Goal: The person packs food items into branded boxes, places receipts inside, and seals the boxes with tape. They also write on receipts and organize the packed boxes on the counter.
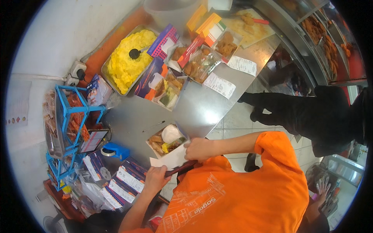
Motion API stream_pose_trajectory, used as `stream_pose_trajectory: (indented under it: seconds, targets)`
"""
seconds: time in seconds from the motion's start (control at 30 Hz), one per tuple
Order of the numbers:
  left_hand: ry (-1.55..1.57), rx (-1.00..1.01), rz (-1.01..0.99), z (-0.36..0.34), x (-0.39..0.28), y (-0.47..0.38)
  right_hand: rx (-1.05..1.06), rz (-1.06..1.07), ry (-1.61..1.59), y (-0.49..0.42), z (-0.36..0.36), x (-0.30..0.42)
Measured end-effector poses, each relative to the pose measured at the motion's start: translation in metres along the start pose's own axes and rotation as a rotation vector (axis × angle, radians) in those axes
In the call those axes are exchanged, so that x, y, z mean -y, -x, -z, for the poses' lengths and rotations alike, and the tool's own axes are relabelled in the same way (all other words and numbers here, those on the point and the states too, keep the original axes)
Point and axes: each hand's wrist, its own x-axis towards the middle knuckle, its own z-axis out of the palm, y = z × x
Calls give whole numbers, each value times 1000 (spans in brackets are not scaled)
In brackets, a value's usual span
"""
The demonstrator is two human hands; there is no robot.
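Observation:
An opened cardboard food box [166, 141] sits on the steel worktop before me, holding a round white portion, fried-looking pieces and something yellow and green. My left hand [156, 179] grips the left part of its raised cardboard lid [172, 161], near the dark outer edge. The lid's right side, beside the box corner, is held by my right hand [198, 149], its fingertips partly hidden. Just beyond the box lies a thin pen [154, 126]. Further up stands another filled box [170, 90] with its printed lid raised.
A metal tray of yellow food [128, 58] holds a black-handled utensil. Near it are more filled boxes [201, 64], paper slips [220, 85] and a cutting board [249, 27]. At left are a blue rack [67, 109], tape dispenser [116, 151] and printed cartons [128, 177]. Another person [294, 110] stands at right.

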Motion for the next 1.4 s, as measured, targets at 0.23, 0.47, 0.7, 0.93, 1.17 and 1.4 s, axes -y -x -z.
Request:
stream_pose_trajectory:
  seconds: [0.23,0.47,0.7,0.93,1.17,1.4]
  targets:
    - [179,38,119,17,7,-7,-235,206,-213,6,0,-33]
    - [1032,-215,570,-14,82,-47,-591,-381,-1288,-10,-33,-58]
    - [1166,-479,604,-48,87,-58,-885,-599,-1121,-23,-63,-55]
    - [1145,-543,440,-54,94,-64,-976,-520,-1278,-33,-67,-63]
    - [1177,-508,770,-63,86,-73,-1068,-706,-806,-57,-82,-62]
    - [1016,-770,189,-58,84,-50,-1084,-187,-1112,-37,-49,-46]
